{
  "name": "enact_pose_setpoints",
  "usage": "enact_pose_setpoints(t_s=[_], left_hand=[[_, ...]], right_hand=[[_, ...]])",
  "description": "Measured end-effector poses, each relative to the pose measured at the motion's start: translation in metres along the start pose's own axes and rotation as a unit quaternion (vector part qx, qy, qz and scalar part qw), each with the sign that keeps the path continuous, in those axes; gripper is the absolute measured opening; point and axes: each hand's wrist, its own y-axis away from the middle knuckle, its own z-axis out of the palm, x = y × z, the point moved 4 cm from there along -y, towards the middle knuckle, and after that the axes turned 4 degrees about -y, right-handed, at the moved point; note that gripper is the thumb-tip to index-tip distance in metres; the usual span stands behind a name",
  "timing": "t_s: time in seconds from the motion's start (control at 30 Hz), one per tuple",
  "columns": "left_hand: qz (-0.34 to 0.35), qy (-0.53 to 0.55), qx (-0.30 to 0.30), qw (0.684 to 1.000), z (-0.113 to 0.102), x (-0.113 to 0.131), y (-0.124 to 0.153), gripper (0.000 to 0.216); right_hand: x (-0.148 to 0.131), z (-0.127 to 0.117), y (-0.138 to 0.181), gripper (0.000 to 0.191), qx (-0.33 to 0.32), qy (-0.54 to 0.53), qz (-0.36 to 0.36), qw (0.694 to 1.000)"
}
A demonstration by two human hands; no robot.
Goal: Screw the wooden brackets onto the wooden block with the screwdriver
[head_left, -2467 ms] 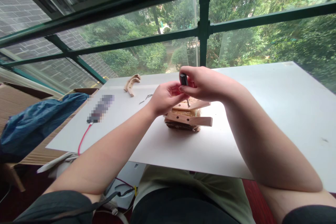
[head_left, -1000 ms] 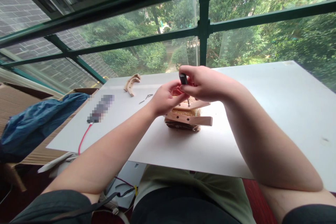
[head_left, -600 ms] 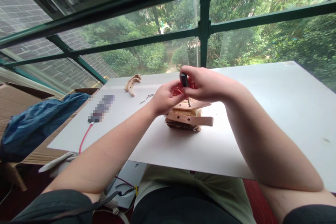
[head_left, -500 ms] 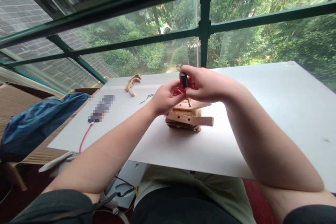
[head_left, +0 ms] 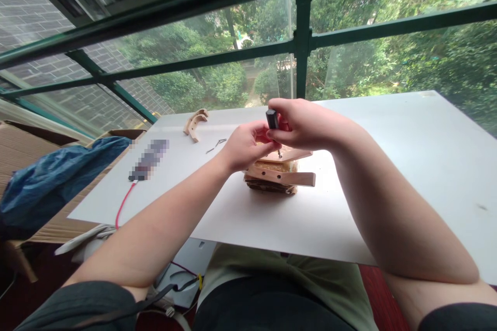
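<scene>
My right hand [head_left: 297, 123] is closed around the black handle of a screwdriver [head_left: 272, 120], which stands nearly upright. Its shaft comes down to a hole in the rear wooden bar [head_left: 290, 154], where a screw head seems to sit. The fingers of my left hand [head_left: 248, 140] close in around the screwdriver's lower part, thumb and forefinger on either side. In front lies a second bent wooden bar [head_left: 297, 179] with two dark holes. Both bars rest on a block [head_left: 269, 186] of layered cardboard with a yellowish-brown wrapped top. My hands hide part of the rear bar.
Two curved wooden pieces [head_left: 196, 125] lie at the back left of the white table [head_left: 330, 227]. Several screws [head_left: 216, 146] are scattered near my left hand. A blurred-out device [head_left: 149, 160] with a red cable [head_left: 123, 204] is farther left, beside a cardboard box [head_left: 58, 225].
My right hand has turned slightly on the screwdriver, and its handle stands a little differently. My left hand stays around the lower part. The wooden bars and block have not moved.
</scene>
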Motion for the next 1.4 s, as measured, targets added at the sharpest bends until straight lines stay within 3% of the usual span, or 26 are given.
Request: enact_pose_setpoints(t_s=[0.33,0.53,1.0,1.4], left_hand=[[0.000,-0.046,-0.007,0.999,-0.003,0.006,-0.002,0.031],[0.003,-0.083,-0.036,0.996,0.000,0.008,-0.002,0.025],[-0.033,-0.088,-0.023,0.995,-0.001,0.010,-0.003,0.027],[-0.014,-0.112,-0.045,0.993,-0.003,0.012,-0.003,0.026]], right_hand=[[-0.008,-0.002,0.004,0.012,0.011,-0.039,-0.053,0.998],[-0.004,-0.001,0.001,0.016,0.043,-0.023,-0.047,0.998],[-0.004,-0.001,0.001,0.018,0.038,-0.002,-0.038,0.999],[-0.006,-0.001,0.002,0.017,0.032,-0.007,-0.047,0.998]])
